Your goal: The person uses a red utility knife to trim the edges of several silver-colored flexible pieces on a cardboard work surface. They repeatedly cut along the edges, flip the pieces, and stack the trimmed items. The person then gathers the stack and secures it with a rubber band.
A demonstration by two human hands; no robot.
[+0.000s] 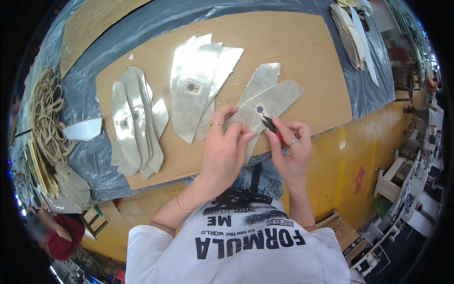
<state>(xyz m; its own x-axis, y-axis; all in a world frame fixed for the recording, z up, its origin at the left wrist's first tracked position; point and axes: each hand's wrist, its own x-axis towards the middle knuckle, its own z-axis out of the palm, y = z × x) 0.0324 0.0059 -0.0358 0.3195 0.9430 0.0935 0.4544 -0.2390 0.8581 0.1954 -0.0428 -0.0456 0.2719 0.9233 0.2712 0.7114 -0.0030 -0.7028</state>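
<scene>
My left hand (pixel 222 149) grips the lower end of a silvery leather piece (pixel 283 97) that has a dark keyhole-shaped patch on it. Between the fingers of my right hand (pixel 294 150) is a small cutting tool with a dark pointed tip and a bit of red handle (pixel 270 125), probably snips. Its tip touches or nearly touches the leather just below the dark patch. Under the held piece, another silvery piece (pixel 263 75) pokes out at an angle. The rest of the tool is hidden by my fingers.
On the cardboard sheet (pixel 293 42) lie a middle pile of silvery pieces (pixel 194 104) and a left pile (pixel 127 151). Coiled beige cord (pixel 47 113) and a white-faced plate (pixel 84 129) lie at the left. Pale strips (pixel 347 38) rest far right. A person in red (pixel 64 236) is lower left.
</scene>
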